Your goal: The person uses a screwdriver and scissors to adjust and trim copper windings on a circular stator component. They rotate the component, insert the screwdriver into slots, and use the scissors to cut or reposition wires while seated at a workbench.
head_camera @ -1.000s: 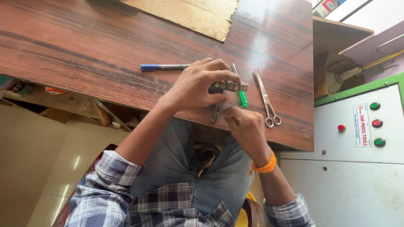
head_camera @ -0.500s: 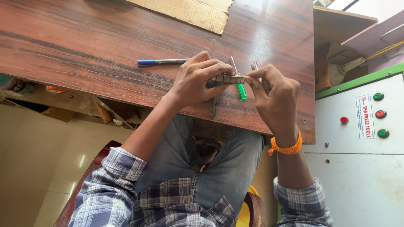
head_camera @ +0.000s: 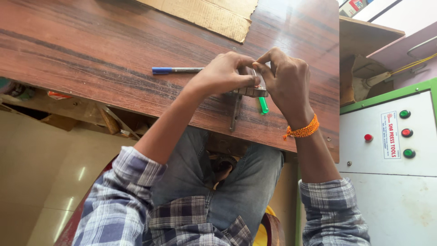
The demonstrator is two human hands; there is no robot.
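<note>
We hold a small metal part (head_camera: 249,91) between both hands near the table (head_camera: 91,59) edge. Our left hand (head_camera: 223,75) is closed around its left end, and our right hand (head_camera: 287,79) pinches the right end with its fingertips. To do this well, we judge it best to keep the part braced against the wood, grip steady, and work slowly so it stays level. A green-handled tool (head_camera: 263,105) lies just below, a pen (head_camera: 175,70) to the left. Against half a second ago, our right hand has closed in and now covers the scissors.
</note>
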